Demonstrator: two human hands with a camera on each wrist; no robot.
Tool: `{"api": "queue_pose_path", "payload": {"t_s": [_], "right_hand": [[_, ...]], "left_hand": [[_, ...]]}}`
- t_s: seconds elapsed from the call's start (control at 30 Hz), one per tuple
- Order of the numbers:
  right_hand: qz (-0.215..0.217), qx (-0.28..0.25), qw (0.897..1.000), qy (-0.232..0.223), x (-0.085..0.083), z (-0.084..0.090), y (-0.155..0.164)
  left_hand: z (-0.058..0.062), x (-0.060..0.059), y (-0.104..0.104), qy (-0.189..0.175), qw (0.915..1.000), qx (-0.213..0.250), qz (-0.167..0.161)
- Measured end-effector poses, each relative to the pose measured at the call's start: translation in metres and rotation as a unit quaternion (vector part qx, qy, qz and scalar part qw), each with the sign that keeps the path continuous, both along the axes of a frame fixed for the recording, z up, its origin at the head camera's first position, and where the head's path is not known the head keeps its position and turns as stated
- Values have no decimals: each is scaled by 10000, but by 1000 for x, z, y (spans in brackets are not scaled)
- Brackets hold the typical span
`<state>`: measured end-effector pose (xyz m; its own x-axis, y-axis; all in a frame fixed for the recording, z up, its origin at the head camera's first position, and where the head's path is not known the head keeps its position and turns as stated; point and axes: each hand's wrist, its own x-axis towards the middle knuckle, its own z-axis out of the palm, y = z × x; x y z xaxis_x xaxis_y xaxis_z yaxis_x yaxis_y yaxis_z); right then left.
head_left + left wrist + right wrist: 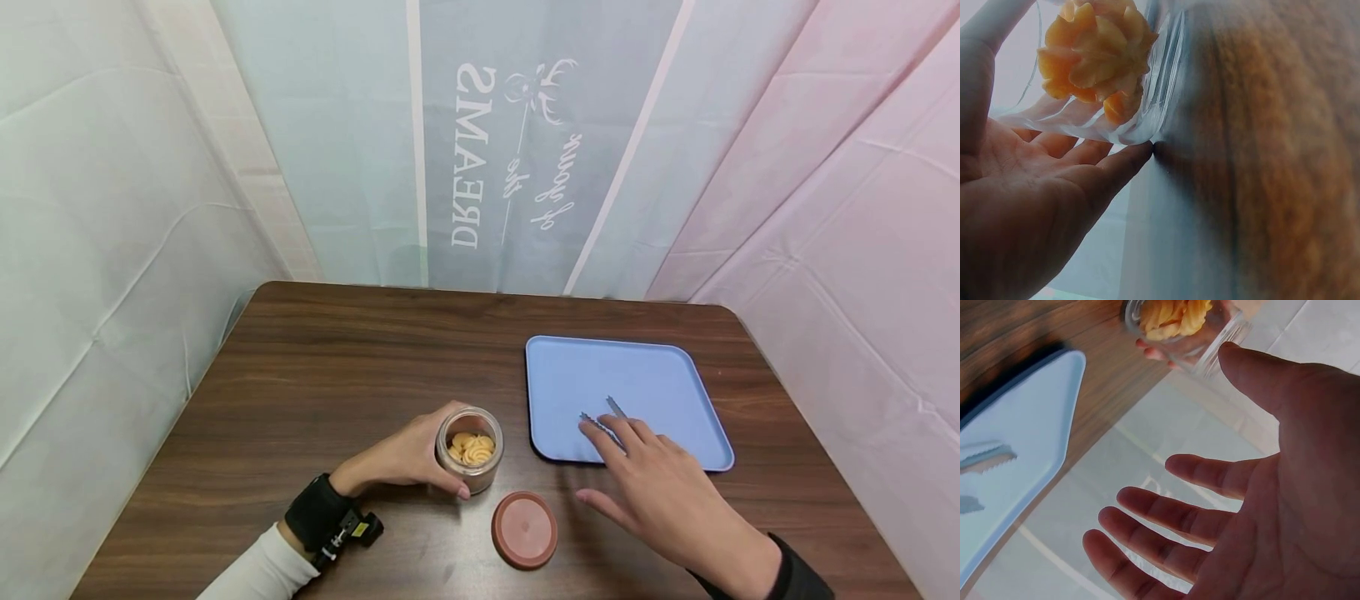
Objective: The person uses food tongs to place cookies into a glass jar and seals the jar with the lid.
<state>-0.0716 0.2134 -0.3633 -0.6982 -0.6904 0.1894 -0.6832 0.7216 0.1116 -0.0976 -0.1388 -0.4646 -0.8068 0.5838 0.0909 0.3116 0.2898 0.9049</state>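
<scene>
My left hand (pixel 408 457) grips an open glass jar (pixel 483 482) standing on the table, thumb on the near side and fingers behind it. Inside lie several yellow, swirled cookies (pixel 474 451), which the left wrist view also shows through the glass. My right hand (pixel 663 493), fingers spread and relaxed, hovers over the near edge of a light blue tray (pixel 645 375). Metal tongs with toothed tips (pixel 991 461) rest on that tray. In the head view the hand hides most of them. Nothing is in the right palm.
A round reddish-brown lid (pixel 525 531) lies flat on the table between the hands, just right of the jar. The dark wood table (pixel 337 358) ends at a printed cloth (pixel 375 167) behind, with more cloth hanging at both sides.
</scene>
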Motion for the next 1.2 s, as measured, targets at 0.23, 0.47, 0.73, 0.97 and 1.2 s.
{"api": "queue_pose_path", "payload": {"t_s": [0.23, 0.47, 0.73, 0.97, 1.2], "right_hand": [[151, 150, 9998, -34, 3, -1, -11], [251, 218, 9992, -222, 5, -1, -22], [582, 226, 9977, -278, 8, -5, -31], [605, 402, 9964, -426, 10, -7, -37], [616, 627, 9941, -639, 10, -10, -44]], "left_hand": [[0, -1, 0, 34, 10000, -18, 21], [-1, -1, -1, 26, 10000, -32, 38], [0, 0, 0, 19, 10000, -17, 35], [0, 1, 0, 39, 10000, 1, 6], [-1, 0, -1, -20, 10000, 85, -46]]}}
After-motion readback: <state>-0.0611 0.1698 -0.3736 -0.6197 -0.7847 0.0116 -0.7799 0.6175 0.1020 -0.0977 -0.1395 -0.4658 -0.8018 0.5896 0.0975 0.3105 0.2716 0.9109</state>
